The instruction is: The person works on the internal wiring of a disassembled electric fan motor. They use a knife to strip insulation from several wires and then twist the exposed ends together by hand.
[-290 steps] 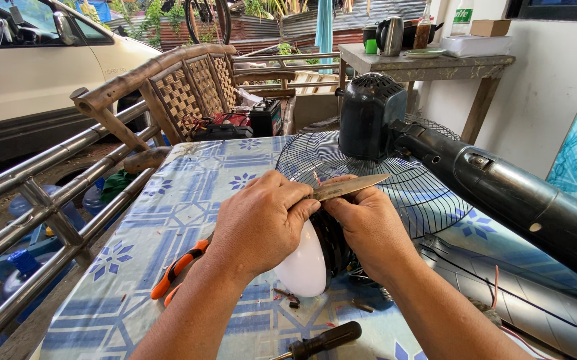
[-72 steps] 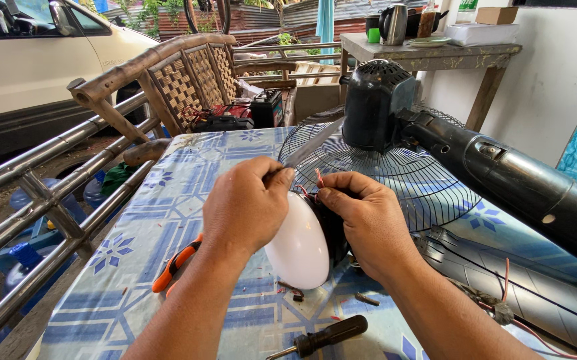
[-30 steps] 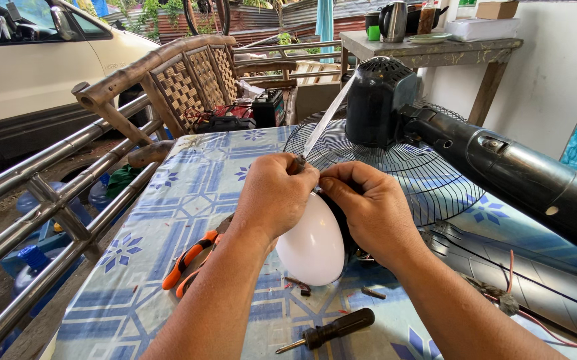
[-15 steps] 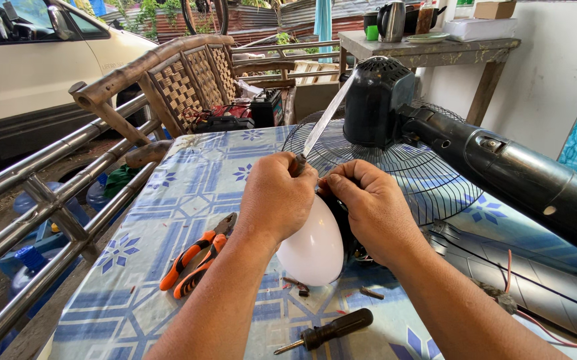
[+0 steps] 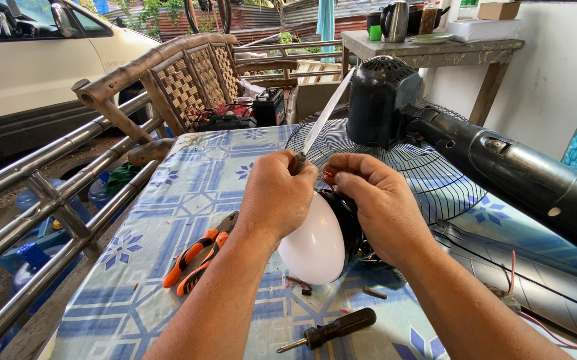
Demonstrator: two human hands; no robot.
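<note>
Smooth white plastic, the domed cover at bench centre looks light and slippery, best gripped at its dark rim. The left hand clasps a knife pointing to 1 o'clock; the right hand pinches a red wire.

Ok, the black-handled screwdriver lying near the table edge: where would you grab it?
Probably by the thick black handle, from above. The screwdriver lies flat on the tablecloth, free of the left hand and right hand; its thin metal tip points lower left.
</note>
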